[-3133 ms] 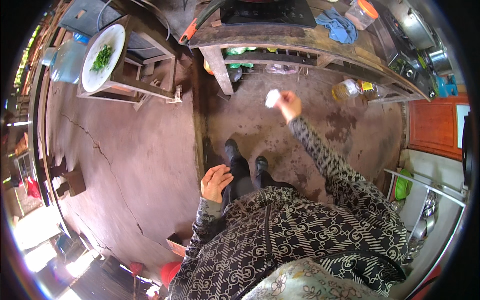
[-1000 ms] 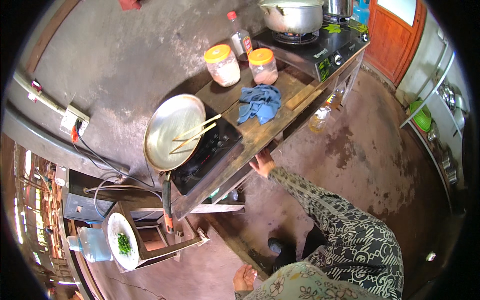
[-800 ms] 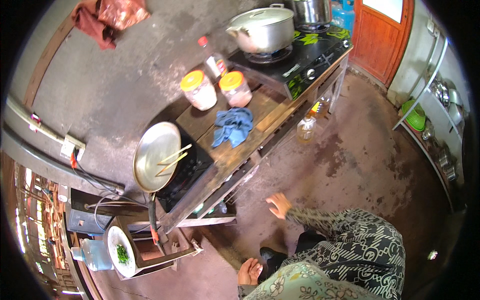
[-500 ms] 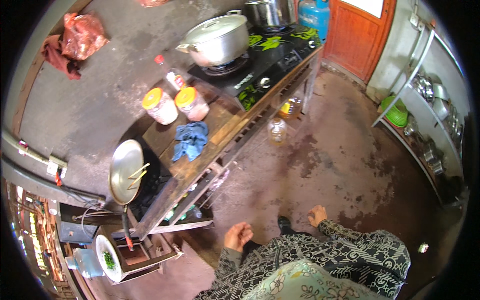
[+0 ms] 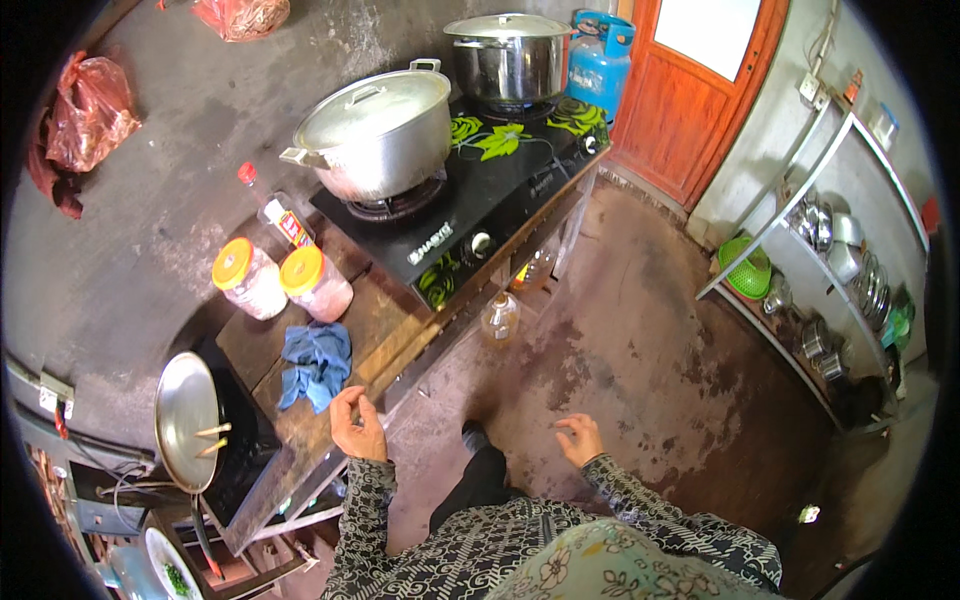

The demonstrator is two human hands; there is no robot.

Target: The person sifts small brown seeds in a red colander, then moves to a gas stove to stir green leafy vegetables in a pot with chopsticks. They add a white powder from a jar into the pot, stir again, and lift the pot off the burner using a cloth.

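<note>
Your left hand, loosely curled, seemingly empty, hangs near the crumpled blue fabric cloth, likely kept edgeward for reach; your right hand, half-open, empty.

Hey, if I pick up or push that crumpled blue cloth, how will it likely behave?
The crumpled blue cloth will probably hang floppy, given its soft-looking folds. It's likely light, being a small bunched fabric heap. Pushed, it may slide or bunch rather than roll, lying loosely on the brown wooden table.
</note>
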